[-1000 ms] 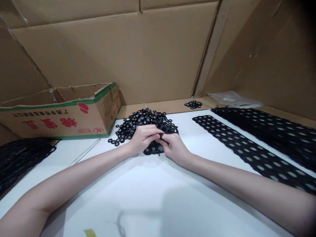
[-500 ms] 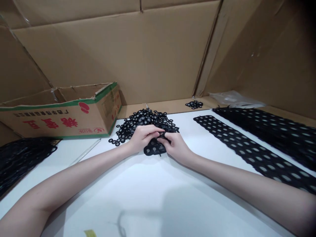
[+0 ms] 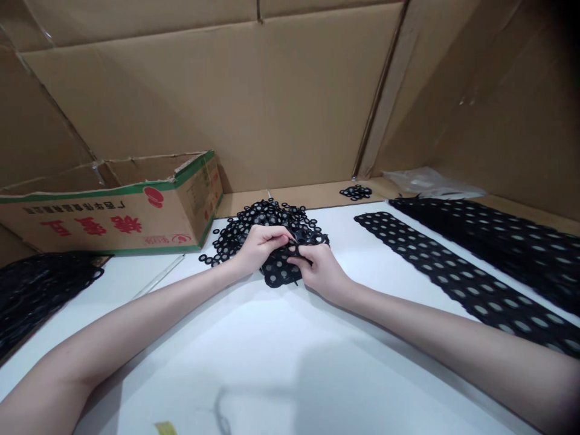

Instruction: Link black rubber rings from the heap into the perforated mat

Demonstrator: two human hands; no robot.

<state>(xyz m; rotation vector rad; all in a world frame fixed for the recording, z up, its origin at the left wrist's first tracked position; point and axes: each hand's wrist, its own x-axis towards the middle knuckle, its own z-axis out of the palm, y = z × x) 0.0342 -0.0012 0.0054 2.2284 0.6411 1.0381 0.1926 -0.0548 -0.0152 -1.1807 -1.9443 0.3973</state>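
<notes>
A small black sheet dotted with pale round spots [image 3: 276,275] lies between my hands, at the near edge of a heap of loose black rings [image 3: 254,214]. My right hand [image 3: 324,272] is closed, thumb and fingers pinching the sheet's upper right part. Just left of it, my left hand [image 3: 256,249] makes a pinch over the sheet; a thin bit shows at its fingertips, too small to name. The fingertips of both hands are close together but apart. Part of the sheet and the heap is hidden behind the hands.
Long black spotted strips [image 3: 435,260] lie on the white table [image 3: 254,350] at right, near a clear plastic bag [image 3: 430,181]. A smaller ring pile [image 3: 356,192] is at the back. At left stand a cardboard box [image 3: 113,220] and a black bundle [image 3: 40,290]. Cardboard walls [image 3: 294,103] enclose the table.
My left hand has drawn slightly up and left, opening a small gap between its fingertips and my right hand. The right hand has stayed nearly in place, still gripping the sheet.
</notes>
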